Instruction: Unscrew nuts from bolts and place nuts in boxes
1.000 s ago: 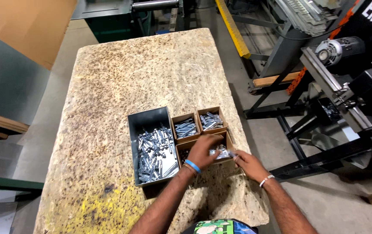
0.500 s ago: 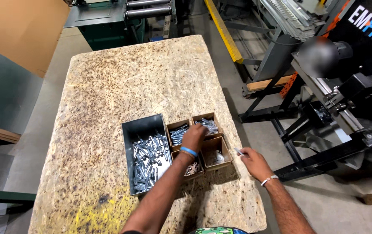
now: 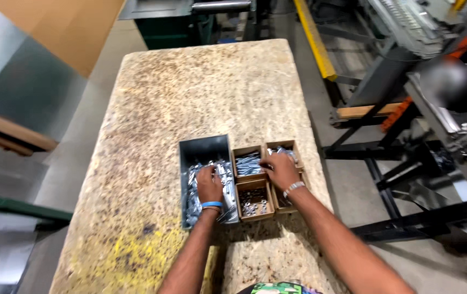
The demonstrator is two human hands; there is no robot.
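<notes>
on the speckled surface [image 3: 152, 109], left hand [image 3: 209, 184] sits palm-down in the grey metal bin [image 3: 203, 148] of silver hardware, grip unclear. right hand [image 3: 280, 170], at 3 o'clock from it, rests fingers spread over the small brown boxes [image 3: 252, 190], holding nothing visible.

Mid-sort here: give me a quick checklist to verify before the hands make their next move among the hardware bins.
1. Left hand down in the grey metal bin on the silvery parts: ok.
2. Right hand over the small brown boxes, reaching toward the far right box: ok.
3. Whether either hand actually grips a piece: cannot tell, fingers hide it.
4. The boxes sit tight against the bin and each other, none tipped: ok.
5. Near middle box holds only a few small pieces, room left: ok.
6. Bins stand near the table's right edge; some margin shows: ok.
</notes>
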